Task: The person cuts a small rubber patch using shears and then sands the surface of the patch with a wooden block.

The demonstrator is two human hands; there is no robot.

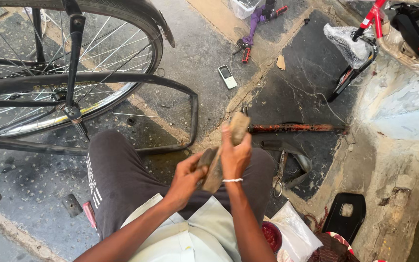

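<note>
Above my lap, over the stone floor [287, 82] beside the bicycle wheel [69, 63] and loose tyre [190, 111], I hold a worn wooden block [238, 127], long axis pointing up and away. My right hand [235, 157] grips it closed; my left hand [186, 178] clasps its lower end. I judge the work mid-way.

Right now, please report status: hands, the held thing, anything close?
Left hand and right hand both grip a worn brown block. Rusty rod on floor just beyond. Bicycle wheel at left.
</note>
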